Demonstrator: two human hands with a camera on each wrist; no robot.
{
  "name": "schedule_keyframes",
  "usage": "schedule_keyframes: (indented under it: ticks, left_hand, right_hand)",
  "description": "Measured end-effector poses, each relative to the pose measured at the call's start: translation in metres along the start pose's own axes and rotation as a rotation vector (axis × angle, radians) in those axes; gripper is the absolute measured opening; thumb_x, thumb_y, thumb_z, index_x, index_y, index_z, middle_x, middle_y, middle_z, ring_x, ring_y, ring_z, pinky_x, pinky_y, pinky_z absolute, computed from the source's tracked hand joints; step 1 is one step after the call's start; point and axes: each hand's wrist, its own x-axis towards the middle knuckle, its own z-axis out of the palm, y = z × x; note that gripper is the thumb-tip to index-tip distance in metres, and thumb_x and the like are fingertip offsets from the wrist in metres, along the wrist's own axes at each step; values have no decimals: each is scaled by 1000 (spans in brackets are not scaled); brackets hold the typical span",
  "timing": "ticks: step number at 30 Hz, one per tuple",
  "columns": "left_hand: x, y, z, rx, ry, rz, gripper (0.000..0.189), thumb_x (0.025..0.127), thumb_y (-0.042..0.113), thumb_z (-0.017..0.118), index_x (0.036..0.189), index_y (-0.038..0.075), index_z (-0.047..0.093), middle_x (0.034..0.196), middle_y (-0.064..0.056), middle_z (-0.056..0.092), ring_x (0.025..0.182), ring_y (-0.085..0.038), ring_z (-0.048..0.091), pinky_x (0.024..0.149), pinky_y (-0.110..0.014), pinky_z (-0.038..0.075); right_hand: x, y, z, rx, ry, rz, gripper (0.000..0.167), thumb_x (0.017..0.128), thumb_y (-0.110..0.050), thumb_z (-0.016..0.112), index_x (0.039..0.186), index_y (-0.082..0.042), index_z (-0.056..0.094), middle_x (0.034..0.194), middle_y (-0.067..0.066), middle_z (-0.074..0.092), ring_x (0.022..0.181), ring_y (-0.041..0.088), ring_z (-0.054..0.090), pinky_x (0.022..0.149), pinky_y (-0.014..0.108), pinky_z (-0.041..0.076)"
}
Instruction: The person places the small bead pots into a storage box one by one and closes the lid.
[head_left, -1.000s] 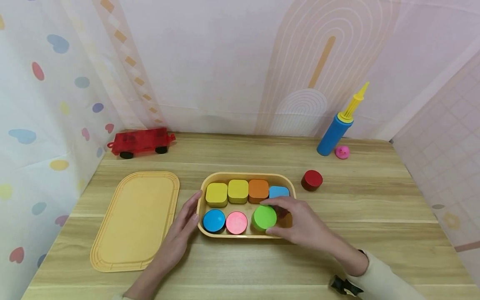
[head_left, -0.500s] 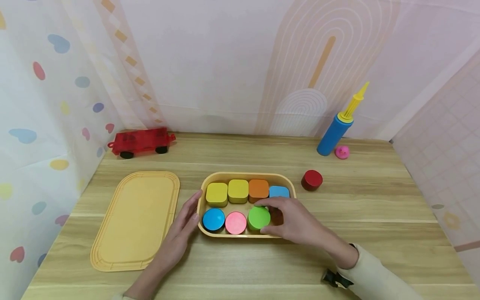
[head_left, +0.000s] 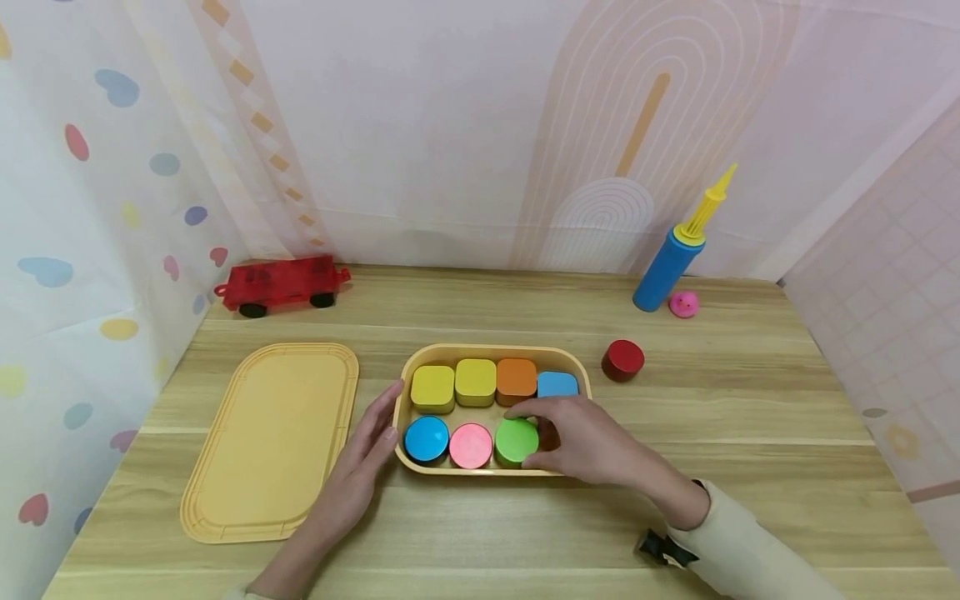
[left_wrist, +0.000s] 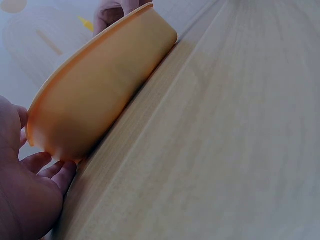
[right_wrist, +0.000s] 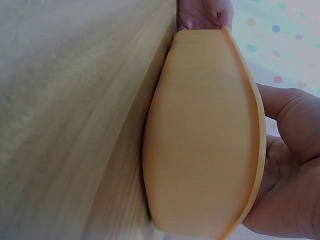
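Observation:
My left hand [head_left: 360,462] rests against the left end of a yellow plastic box [head_left: 472,350], its fingertips and thumb at the wall. My right hand [head_left: 588,442] reaches over the right part of the box. Its thumb and fingers pinch a green round block [head_left: 516,440], low inside beside a pink round block [head_left: 471,446] and a blue round block [head_left: 427,438]. Behind these stand yellow rounded-square blocks [head_left: 432,387], an orange one [head_left: 516,380] and a light blue one [head_left: 557,384]. A brown block is partly hidden by my right hand. The right wrist view shows the box's outer wall [right_wrist: 205,135].
A flat yellow lid [head_left: 273,442] lies left of the box. The dark red round block [head_left: 623,360] stands right of it. Along the back are a red toy wagon [head_left: 281,283], a blue and yellow hand pump [head_left: 670,267] and a pink toy duck [head_left: 684,304].
My right hand has moved a little left with the green block and set it lower, close beside the pink one. The blue and pink blocks have shifted slightly left. The left hand stays put.

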Motion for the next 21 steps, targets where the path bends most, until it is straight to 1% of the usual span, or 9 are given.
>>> schedule_keyframes:
  ticks: [4,8,14,21]
  left_hand:
    - [0,0,0,-5,-3,-2,54,122,26,45,175,21,34,182,-10,29,168,-37,23,117,-3,25]
    - [0,0,0,-8,-1,3,54,122,25,45,175,20,34,181,-11,30,167,-37,23,117,-3,25]
    - [0,1,0,-11,-3,-9,54,122,26,45,175,21,34,181,-10,30,168,-37,24,117,-3,26]
    - [0,0,0,-3,4,-3,54,122,26,45,175,22,35,181,-10,30,167,-37,24,117,-3,25]
  right_hand:
    - [2,1,0,-3,-16,-15,52,87,-16,98,135,-14,78,90,-12,67,82,12,61,72,25,54]
    - [3,2,-2,15,-41,-23,50,88,-13,97,134,-13,78,83,-12,66,77,7,61,70,24,53]
    - [4,3,-4,57,-73,-28,47,90,-11,95,134,-11,78,84,-13,69,76,2,61,71,23,56]
    - [2,5,-5,110,-61,-23,45,91,-11,94,133,-7,79,86,-12,71,77,0,63,71,24,60]
